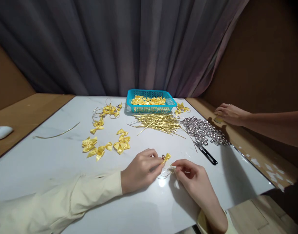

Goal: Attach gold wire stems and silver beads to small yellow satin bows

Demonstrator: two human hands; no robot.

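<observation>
Between thumb and fingers, my left hand (145, 169) pinches a small yellow ribbon bow (167, 157) with a silver bell or bead (163, 156) beside it. A thin cord loop (165, 175) hangs from there toward my right hand (194, 178). My right fingertips are pinched on the cord's end; the exact grip is partly hidden. Left of my hands several loose yellow bows (121, 144) lie on the white table (110, 211). Beyond my right hand rest black-handled thread snips (206, 153).
At the back stands a blue basket (151, 109) of yellow bows, with a pile of gold ties (160, 123) before it. Silver beads (202, 130) spread at right. Tied bows (111, 110) lie back left. Another person's hand (231, 113) reaches in at right. A single gold cord (57, 134) lies left.
</observation>
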